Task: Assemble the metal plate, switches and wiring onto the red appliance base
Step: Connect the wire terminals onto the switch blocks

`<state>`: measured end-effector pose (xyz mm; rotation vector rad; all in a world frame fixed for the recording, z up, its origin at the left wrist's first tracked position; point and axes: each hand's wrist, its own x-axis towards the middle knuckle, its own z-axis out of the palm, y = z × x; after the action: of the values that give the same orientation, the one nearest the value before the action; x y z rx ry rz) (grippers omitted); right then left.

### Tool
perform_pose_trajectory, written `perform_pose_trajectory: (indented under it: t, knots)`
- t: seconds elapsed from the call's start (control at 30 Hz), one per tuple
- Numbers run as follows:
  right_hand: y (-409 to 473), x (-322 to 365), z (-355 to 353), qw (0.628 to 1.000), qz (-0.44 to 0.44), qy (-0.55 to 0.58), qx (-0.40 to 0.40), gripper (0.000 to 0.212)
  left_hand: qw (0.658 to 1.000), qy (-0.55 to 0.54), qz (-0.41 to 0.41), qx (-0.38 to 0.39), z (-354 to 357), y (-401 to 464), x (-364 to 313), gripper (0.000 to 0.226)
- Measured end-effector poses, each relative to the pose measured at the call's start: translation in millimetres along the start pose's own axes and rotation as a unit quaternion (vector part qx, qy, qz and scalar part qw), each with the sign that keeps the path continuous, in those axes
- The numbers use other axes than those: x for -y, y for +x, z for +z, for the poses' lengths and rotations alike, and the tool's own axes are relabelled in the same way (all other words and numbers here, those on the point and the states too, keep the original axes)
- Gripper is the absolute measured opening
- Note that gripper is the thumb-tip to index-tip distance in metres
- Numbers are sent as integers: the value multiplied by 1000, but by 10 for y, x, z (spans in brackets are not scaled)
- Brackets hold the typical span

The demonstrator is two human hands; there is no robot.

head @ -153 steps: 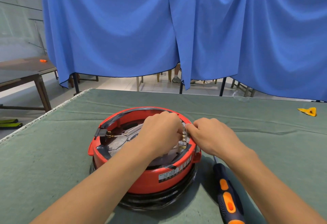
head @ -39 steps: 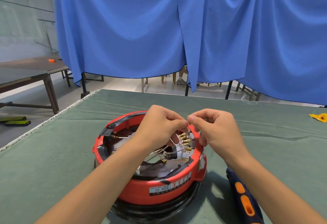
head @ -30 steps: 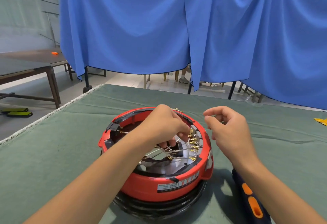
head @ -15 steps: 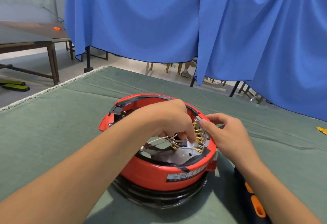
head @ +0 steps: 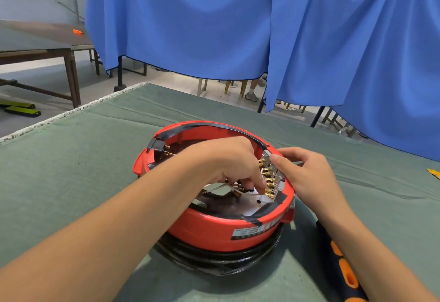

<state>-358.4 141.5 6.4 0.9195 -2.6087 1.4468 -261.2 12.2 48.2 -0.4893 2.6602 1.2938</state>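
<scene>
Green felt (head: pixel 71 158) spreads wide around the red base (head: pixel 214 228); left hand (head: pixel 228 161) fingers apparently pinch wiring (head: pixel 238 186), right hand (head: pixel 307 173) grips its rim.

I'm getting a bright, even, daylight-like picture, with only soft shadows under the red appliance base (head: pixel 214 228) and along my forearms. The blue curtain (head: pixel 190 20) shows no glare, and wide-angle bowing curves the edges while the centre stays fairly sharp.

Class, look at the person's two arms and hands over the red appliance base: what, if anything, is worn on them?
Nothing. The left hand and right hand are bare, without gloves, rings or watch, and both forearms are uncovered right to the picture's edge; no sleeve shows.
</scene>
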Motion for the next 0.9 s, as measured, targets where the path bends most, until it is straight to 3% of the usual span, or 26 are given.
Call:
perform_pose_trajectory:
  t: [0.3, 0.9]
  knots:
    - [7, -20, -7, 1000, -7, -8, -4, 5, 1000, -3, -10, 10, -11, 1, 16, 19]
    - [4, -31, -12, 1000, -3, 1, 1, 12, 1000, -10, -9, 15, -32, 16, 31, 20]
